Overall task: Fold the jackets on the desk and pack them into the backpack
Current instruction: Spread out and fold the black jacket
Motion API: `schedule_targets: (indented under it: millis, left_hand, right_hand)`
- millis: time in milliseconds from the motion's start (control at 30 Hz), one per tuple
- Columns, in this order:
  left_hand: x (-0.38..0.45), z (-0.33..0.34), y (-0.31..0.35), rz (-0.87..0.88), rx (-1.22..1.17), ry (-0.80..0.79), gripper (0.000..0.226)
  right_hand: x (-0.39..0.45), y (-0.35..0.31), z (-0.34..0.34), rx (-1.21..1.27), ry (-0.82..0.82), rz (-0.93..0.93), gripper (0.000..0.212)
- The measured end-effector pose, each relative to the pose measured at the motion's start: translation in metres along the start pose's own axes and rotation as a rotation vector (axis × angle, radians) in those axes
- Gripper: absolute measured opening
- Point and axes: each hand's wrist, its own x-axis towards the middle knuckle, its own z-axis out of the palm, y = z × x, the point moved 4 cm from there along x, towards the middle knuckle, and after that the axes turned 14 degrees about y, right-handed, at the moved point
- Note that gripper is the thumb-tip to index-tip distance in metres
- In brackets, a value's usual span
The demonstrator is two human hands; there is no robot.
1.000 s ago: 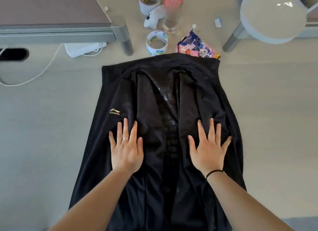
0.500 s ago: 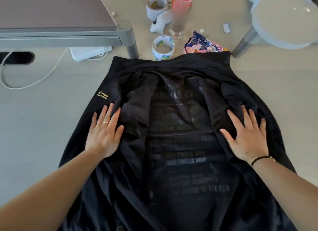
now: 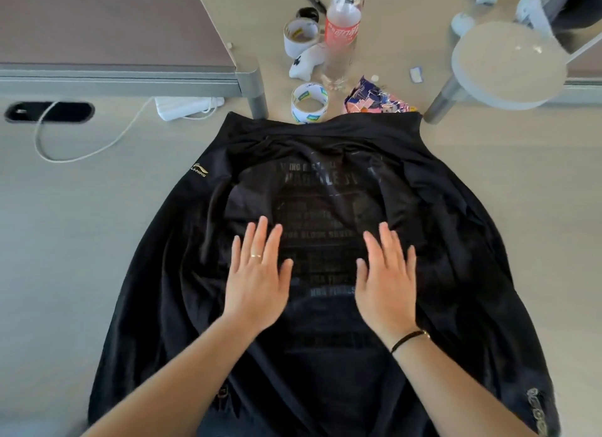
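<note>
A black jacket (image 3: 456,241) lies spread on the beige desk (image 3: 65,257), front panels open and faint printed lettering showing through the middle. A small gold logo sits on its left panel. My left hand (image 3: 257,280), with a ring, lies flat on the jacket's middle, fingers straight. My right hand (image 3: 387,283), a black band on its wrist, lies flat beside it, a short gap between them. No backpack is in view.
Beyond the jacket's far edge stand two tape rolls (image 3: 309,102), a plastic bottle (image 3: 340,39), a white figure (image 3: 304,63) and a colourful wrapper (image 3: 374,99). A raised shelf (image 3: 114,75) is at the far left, with a white cable (image 3: 81,150). A round white stand (image 3: 505,65) is at the far right.
Both hands slid from the outer front panels inward to the jacket's middle. The panels now lie wider apart than a second ago, showing more of the lettering.
</note>
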Motion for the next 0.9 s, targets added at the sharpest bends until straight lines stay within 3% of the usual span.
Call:
schedule_targets:
  millis: [67, 167, 467, 567, 633, 767, 900]
  left_hand:
    - [-0.028, 0.018, 0.025, 0.064, 0.055, -0.118, 0.071]
    - [-0.057, 0.038, 0.012, -0.026, 0.167, -0.251, 0.076]
    - [-0.058, 0.028, -0.015, -0.002, 0.265, -0.342, 0.081]
    - [-0.054, 0.012, -0.006, -0.053, 0.171, -0.404, 0.079]
    - [-0.056, -0.013, -0.004, -0.122, 0.03, -0.369, 0.077]
    - [-0.086, -0.071, -0.034, -0.301, -0.062, -0.098, 0.066]
    - [-0.13, -0.101, -0.097, -0.619, -0.023, 0.038, 0.06]
  right_hand:
    - [-0.029, -0.031, 0.014, 0.018, -0.15, -0.109, 0.059]
    - [-0.055, -0.025, 0.033, -0.082, -0.289, -0.145, 0.063]
    - [-0.054, -0.012, 0.038, -0.117, -0.283, -0.187, 0.067]
    - [-0.052, -0.012, 0.037, -0.136, -0.319, -0.191, 0.068]
    - [-0.05, -0.016, 0.034, -0.13, -0.369, -0.176, 0.067]
    - [-0.047, -0.043, 0.023, -0.085, -0.428, -0.144, 0.07]
    - [-0.053, -0.115, 0.008, 0.018, -0.399, -0.356, 0.068]
